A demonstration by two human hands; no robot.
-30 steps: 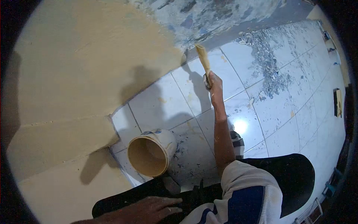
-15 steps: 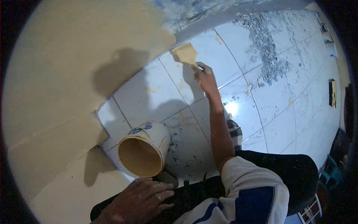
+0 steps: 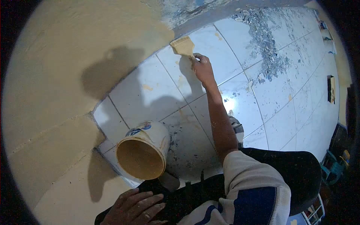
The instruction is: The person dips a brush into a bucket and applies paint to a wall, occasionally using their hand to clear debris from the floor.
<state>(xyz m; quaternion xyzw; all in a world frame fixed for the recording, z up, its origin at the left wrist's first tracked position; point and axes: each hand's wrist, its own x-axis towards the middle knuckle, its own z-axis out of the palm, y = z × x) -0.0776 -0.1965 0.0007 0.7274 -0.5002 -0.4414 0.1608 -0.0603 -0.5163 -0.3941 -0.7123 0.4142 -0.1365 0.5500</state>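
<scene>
My right hand is closed on the handle of a wide paintbrush, its bristles and body coated in tan paint. The bristle edge is right by the foot of the painted wall, over the white floor tiles. Near my knees stands a white bucket with a tan-stained inside, tilted in this view, its mouth facing me. My left hand lies with fingers stretched out on my dark-clad leg, just below the bucket, holding nothing.
Grey paint flakes are heaped and scattered over the tiled floor. Bare, patchy wall shows beyond the tan paint. A dark-and-tan block lies at the right, and a teal chair stands at lower right.
The brush and my right hand have shifted slightly up and left along the wall's foot. My left hand has lowered from beside the bucket rim onto my leg.
</scene>
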